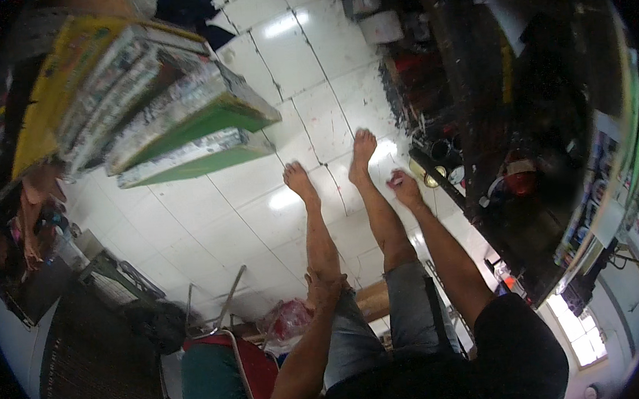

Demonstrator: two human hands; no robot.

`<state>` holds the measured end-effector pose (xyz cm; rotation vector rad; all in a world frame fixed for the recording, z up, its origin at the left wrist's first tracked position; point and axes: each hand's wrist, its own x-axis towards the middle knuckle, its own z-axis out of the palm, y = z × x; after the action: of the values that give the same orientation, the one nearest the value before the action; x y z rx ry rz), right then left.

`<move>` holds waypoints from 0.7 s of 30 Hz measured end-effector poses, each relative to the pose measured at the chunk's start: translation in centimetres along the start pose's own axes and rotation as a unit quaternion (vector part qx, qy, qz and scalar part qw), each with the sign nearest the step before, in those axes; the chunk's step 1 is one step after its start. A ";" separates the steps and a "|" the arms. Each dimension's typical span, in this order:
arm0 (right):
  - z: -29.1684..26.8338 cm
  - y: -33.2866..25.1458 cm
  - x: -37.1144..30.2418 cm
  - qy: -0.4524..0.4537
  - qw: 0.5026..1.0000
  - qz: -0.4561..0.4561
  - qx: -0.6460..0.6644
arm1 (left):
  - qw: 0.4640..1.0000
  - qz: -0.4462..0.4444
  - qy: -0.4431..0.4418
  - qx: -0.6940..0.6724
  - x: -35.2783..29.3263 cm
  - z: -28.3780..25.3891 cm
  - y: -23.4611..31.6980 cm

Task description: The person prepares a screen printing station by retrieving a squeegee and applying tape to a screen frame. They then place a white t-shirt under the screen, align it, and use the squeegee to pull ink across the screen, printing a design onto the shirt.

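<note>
My left hand (325,287) rests on my left leg by the knee, its fingers spread and no object showing in it. My right hand (406,189) is stretched forward beside my right shin, above the tiled floor (243,183). Its fingers are bent together around a small pale bit that is too tiny to name. Just right of that hand sits a round, yellowish open tin (435,176). A dark cup-like container (442,149) stands beyond the tin. Both bare feet are on the tiles.
Several paint-smeared frames, one with a green panel (204,162), stand at the left. A dark rack (476,97) fills the right side, near a stack of green-edged boards (617,168). A red-seated metal chair (258,369) and a pink plastic bag (288,320) are at lower left.
</note>
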<state>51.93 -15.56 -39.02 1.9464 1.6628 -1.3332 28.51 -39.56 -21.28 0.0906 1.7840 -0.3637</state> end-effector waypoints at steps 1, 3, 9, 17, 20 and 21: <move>-0.3 0.5 1.7 0.036 0.997 0.023 0.064 | 1.000 0.014 0.009 -0.012 0.9 1.2 -0.8; -0.8 5.8 7.6 0.211 0.975 -0.005 0.066 | 0.999 0.037 0.006 -0.017 1.8 4.1 -1.3; -5.5 3.3 17.0 0.341 0.924 0.137 0.106 | 1.000 0.015 -0.003 0.022 2.5 4.4 -0.5; -7.6 -1.5 19.4 0.271 0.837 0.269 0.391 | 0.999 0.035 0.008 0.015 2.9 4.5 -1.1; -7.7 2.5 21.0 0.340 0.798 0.246 0.433 | 0.998 0.057 0.014 0.025 3.2 4.2 -1.0; -8.1 4.9 21.6 0.366 0.780 0.208 0.462 | 0.998 0.057 0.010 0.016 3.3 4.2 -0.9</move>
<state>58.45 2.57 -52.68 3.4836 0.5677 -1.4087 31.41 -42.12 -25.14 0.2190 1.7845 -0.3110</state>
